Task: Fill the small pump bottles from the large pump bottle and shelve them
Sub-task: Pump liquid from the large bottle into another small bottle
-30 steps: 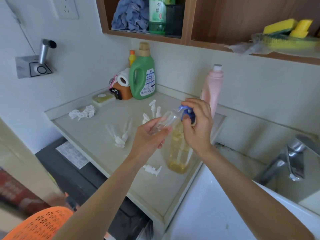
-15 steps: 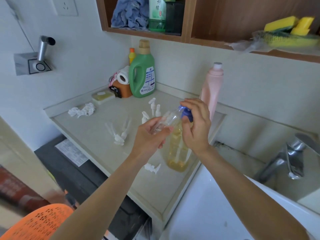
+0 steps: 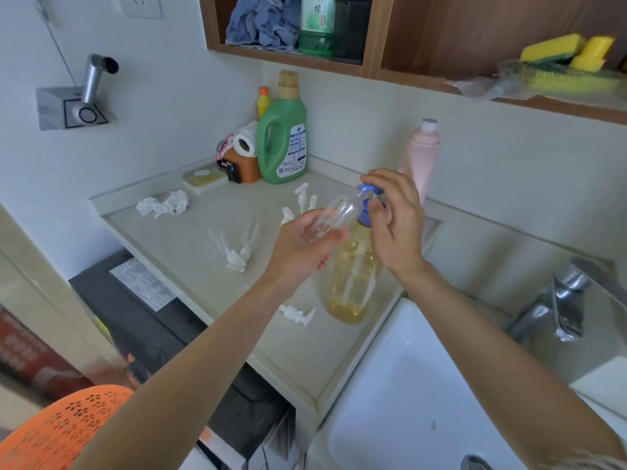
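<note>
I hold the small bottle (image 3: 334, 215) tilted in my left hand (image 3: 302, 249), its mouth at the blue pump (image 3: 368, 201) of the large bottle (image 3: 354, 279), which stands on the surface (image 3: 190, 252) near the sink (image 3: 424, 385). My right hand (image 3: 395, 225) rests its fingers on the pump. Loose white pumps (image 3: 237, 256) lie around.

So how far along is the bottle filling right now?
Early. Done: white pump heads lie loose on the counter, so small bottles appear opened. In hand: the left hand holds an empty clear small bottle tilted at the blue pump of the big bottle, where the right hand rests. Left: filling, capping, shelving; none visibly filled.
</note>
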